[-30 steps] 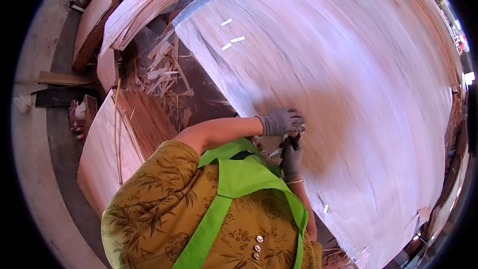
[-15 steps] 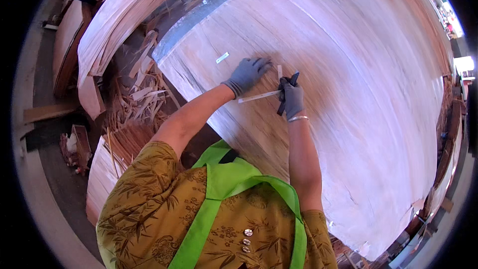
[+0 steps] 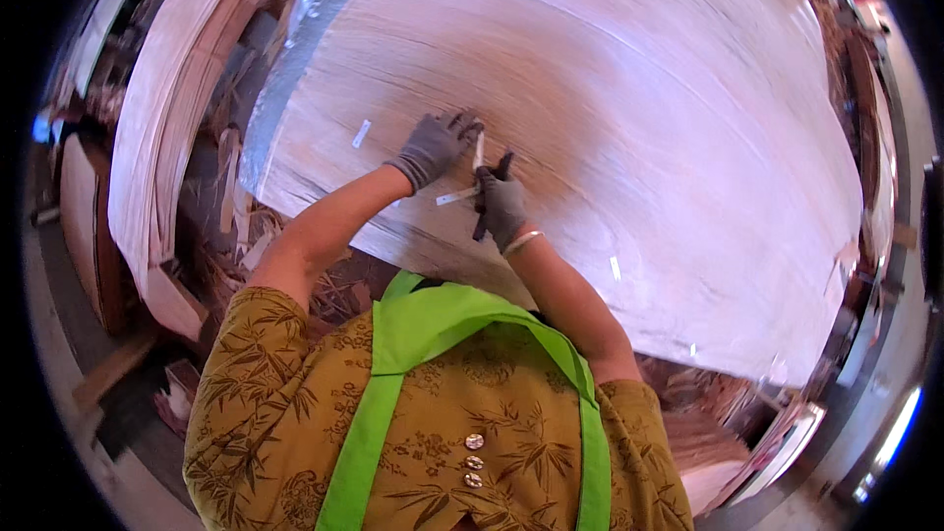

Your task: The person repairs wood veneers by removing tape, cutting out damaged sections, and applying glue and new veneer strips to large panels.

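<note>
A wide sheet of pale wood veneer [image 3: 688, 187] lies in front of me. My left hand [image 3: 435, 150], grey-gloved, rests on it with fingers stretched forward and tips touching the upper end of a narrow whitish strip [image 3: 480, 149]. Just right and nearer, my right hand [image 3: 504, 203], also gloved, is closed around a slim dark tool [image 3: 507, 163] whose exact kind I cannot make out. Another white strip [image 3: 455, 197] sticks out leftward beside the right hand; whether the fingers also hold it is hidden.
Short white tape pieces [image 3: 361, 133] [image 3: 616, 267] lie on the veneer. Clear plastic film [image 3: 313, 2] covers a grey band at its left edge. Curved veneer stacks [image 3: 147, 138] stand at left, with wood scraps [image 3: 258, 241] between. More stacked veneer [image 3: 703, 452] is at lower right.
My view has turned, so the sheet appears shifted left and rotated. My hands have come closer together, and the left fingertips now meet the upright strip. The right hand keeps its dark tool.
</note>
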Available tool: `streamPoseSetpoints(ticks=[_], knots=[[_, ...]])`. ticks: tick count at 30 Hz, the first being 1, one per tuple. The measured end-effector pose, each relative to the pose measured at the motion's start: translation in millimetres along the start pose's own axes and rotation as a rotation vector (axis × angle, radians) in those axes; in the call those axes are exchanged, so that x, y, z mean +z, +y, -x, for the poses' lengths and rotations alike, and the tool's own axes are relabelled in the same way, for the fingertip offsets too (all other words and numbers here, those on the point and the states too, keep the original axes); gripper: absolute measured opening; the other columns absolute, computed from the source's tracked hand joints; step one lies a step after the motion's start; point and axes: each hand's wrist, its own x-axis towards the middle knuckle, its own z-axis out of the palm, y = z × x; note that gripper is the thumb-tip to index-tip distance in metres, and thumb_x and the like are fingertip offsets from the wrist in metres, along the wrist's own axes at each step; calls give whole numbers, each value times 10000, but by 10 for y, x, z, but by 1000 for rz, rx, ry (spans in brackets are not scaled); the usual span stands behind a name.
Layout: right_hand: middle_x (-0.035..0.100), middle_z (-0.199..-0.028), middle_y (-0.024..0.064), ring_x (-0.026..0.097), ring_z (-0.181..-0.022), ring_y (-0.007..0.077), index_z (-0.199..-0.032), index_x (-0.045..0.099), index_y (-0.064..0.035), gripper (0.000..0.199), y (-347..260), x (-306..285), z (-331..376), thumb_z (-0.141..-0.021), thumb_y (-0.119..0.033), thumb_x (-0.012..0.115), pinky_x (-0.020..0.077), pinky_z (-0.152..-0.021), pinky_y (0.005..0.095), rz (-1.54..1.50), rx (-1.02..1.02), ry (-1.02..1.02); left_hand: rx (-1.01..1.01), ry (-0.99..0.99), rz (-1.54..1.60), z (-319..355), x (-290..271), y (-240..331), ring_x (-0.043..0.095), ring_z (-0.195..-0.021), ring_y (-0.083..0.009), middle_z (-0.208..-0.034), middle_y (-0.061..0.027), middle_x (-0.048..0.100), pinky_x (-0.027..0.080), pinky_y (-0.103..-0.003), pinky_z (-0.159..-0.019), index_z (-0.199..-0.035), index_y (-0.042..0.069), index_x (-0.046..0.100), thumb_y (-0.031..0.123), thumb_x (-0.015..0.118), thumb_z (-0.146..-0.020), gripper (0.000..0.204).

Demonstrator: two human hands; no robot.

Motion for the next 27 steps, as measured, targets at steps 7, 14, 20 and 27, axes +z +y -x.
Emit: streamPoseSetpoints(ticks=[7,14,20,27], knots=[[446,-559,-9,392,-425,109,-794,552,-104,195,55,-159,331,-870,-276,604,322,-391,262,3,15,-142,-9,-81,46,-62,-10,-63,506,-1106,-260,-1376,-75,417,462,-400,-766,-1234,167,519,163,494,-809,425],[460,-566,-18,413,-428,94,-736,568,-91,232,-811,-1506,314,-834,-283,651,322,-392,248,205,-234,134,76,42,178,-687,-77,766,514,-1102,-260,-1426,-56,364,452,-377,-796,-1348,144,399,40,477,-770,592],[477,-552,-8,406,-386,111,-816,607,-47,171,-669,-2102,159,-822,-209,659,307,-343,255,162,-226,233,313,23,226,-1202,109,1558,537,-1057,-232,-1363,-44,442,462,-378,-780,-1343,165,392,86,500,-787,572],[497,-603,16,445,-468,131,-936,600,-77,198,-145,-2090,335,-860,-260,594,356,-390,302,-106,-76,75,353,61,159,-1217,234,1699,542,-1052,-221,-1303,-24,493,479,-381,-731,-1218,200,507,148,499,-816,406]])
